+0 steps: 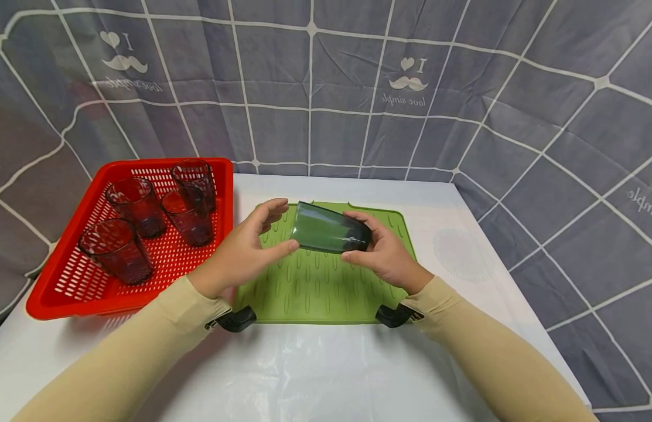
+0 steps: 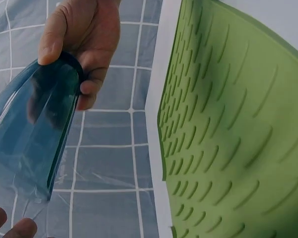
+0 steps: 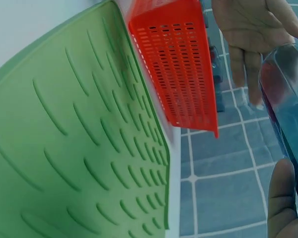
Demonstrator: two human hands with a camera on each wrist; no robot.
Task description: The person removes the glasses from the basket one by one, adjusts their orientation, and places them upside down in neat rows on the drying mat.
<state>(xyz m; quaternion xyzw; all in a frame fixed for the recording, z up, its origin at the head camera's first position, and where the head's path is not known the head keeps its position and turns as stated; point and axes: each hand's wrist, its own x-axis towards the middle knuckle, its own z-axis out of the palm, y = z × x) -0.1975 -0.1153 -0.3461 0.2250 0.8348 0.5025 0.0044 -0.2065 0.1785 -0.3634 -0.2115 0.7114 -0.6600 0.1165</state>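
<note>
A dark-tinted drinking glass [image 1: 326, 228] lies tilted on its side in the air above a green ridged mat [image 1: 315, 293]. My right hand [image 1: 386, 249] grips it round the base end, thumb on the near side and fingers on the far side. At the rim end is my left hand [image 1: 246, 249], its fingers spread and its thumb tip at the rim; whether it touches cannot be told. In the left wrist view the right hand [image 2: 92, 44] holds the glass [image 2: 37, 119]. The right wrist view shows the left palm [image 3: 253, 25] facing the glass's mouth.
To the left, a red perforated basket [image 1: 228, 205] holds several similar glasses, one a clear dark tumbler [image 1: 117, 252]. Both stand on a white table [image 1: 304, 375]. A grey grid-patterned cloth [image 1: 278, 76] hangs behind and at the sides.
</note>
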